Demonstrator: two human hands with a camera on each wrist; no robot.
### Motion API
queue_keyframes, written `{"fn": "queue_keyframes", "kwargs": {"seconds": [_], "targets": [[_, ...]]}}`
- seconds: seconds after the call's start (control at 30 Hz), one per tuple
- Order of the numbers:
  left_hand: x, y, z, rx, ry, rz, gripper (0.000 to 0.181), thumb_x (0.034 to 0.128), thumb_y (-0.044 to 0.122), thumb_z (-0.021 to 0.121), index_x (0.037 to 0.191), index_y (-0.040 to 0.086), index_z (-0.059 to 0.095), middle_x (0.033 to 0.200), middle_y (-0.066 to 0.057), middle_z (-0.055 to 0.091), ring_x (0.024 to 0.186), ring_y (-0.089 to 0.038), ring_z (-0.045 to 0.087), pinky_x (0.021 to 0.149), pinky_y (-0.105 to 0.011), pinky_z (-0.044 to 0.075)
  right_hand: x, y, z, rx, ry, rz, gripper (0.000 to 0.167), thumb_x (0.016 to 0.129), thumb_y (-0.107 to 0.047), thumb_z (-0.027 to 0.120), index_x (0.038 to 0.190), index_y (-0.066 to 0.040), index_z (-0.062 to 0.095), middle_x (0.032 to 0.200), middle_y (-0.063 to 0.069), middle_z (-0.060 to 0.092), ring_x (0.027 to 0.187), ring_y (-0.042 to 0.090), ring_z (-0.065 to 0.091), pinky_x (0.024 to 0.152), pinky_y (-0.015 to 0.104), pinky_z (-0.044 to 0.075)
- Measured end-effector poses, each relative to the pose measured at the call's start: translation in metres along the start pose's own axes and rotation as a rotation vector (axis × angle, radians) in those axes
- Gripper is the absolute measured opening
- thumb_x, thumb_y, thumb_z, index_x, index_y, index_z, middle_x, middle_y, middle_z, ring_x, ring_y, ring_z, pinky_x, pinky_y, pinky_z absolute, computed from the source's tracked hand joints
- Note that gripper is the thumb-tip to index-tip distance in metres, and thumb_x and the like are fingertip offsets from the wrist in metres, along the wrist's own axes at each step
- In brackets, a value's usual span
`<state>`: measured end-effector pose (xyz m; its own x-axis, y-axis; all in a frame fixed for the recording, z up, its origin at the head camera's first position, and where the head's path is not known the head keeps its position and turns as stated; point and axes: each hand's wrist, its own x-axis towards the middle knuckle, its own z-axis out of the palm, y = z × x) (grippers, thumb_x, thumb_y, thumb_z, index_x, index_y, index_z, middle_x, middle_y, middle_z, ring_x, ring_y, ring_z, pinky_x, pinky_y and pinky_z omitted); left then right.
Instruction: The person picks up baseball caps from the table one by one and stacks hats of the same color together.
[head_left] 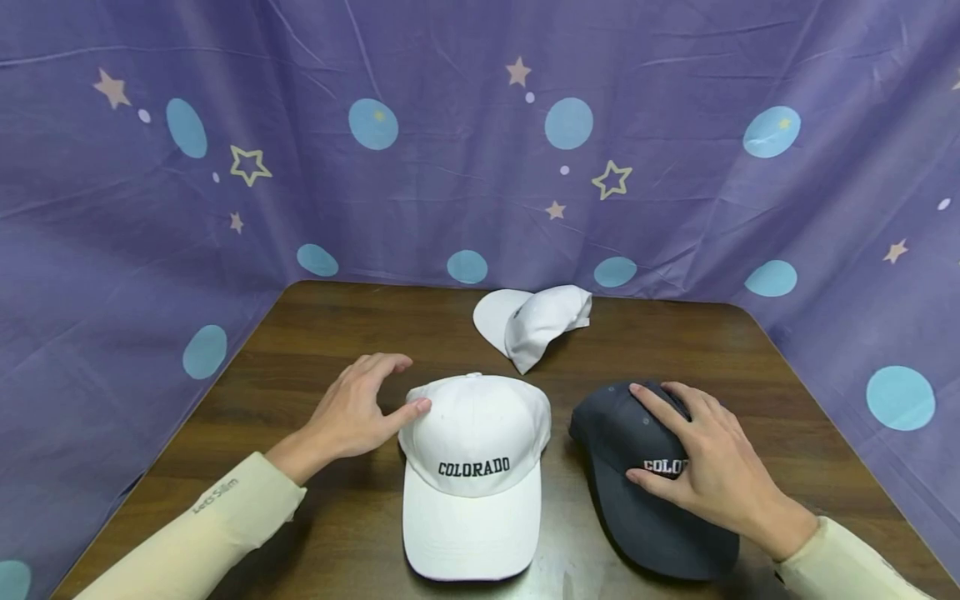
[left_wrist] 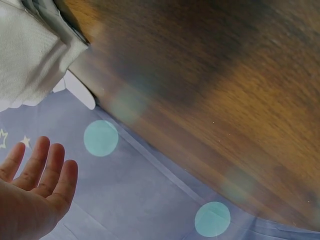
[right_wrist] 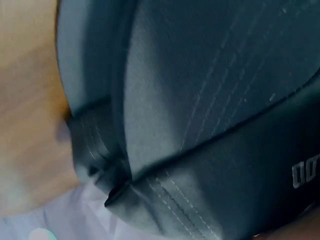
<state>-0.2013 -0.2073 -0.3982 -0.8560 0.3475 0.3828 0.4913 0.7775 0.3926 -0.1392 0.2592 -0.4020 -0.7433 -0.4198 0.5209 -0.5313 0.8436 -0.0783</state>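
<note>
A white baseball cap (head_left: 471,433) lettered COLORADO sits on the table with its brim towards me. My left hand (head_left: 352,408) is at its left side, fingers loosely spread; the thumb tip overlaps the crown's edge, and whether it touches I cannot tell. In the left wrist view that hand (left_wrist: 37,192) holds nothing. To the right is a dark baseball cap (head_left: 618,450), its lettering partly covered. My right hand (head_left: 723,467) grips its crown, with fingers curved over the top and thumb on the front. The right wrist view is filled by the dark cap (right_wrist: 175,100).
Another white cap (head_left: 547,321) lies on its side towards the table's back edge. Brown wood table (head_left: 375,325) surrounds the caps. A purple curtain (head_left: 465,167) with stars and blue dots hangs behind the table and along its sides.
</note>
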Motion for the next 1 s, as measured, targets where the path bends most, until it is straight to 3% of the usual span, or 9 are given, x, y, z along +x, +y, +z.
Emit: {"fn": "queue_keyframes", "kwargs": {"seconds": [0.43,1.0], "targets": [[0.000,0.001,0.001,0.013,-0.002,0.009,0.071,0.0884,0.061,0.071,0.137,0.010,0.060,0.136,-0.009,0.062,0.130,-0.031,0.054,0.108,-0.058,0.041,-0.001,0.001,0.015,-0.022,-0.097,0.061,0.116,0.059,-0.067,0.090,0.158,-0.032,0.040,0.141,0.023,0.049,0.125,0.048,0.049,0.093,0.074,0.041],[0.004,0.003,0.002,0.010,-0.005,0.010,0.071,0.0877,0.061,0.072,0.136,0.010,0.060,0.136,-0.009,0.062,0.131,-0.031,0.053,0.108,-0.057,0.041,-0.001,0.001,0.011,0.000,-0.088,0.076,0.117,0.060,-0.065,0.091,0.159,-0.033,0.038,0.142,0.022,0.049,0.126,0.045,0.050,0.096,0.072,0.040]]}}
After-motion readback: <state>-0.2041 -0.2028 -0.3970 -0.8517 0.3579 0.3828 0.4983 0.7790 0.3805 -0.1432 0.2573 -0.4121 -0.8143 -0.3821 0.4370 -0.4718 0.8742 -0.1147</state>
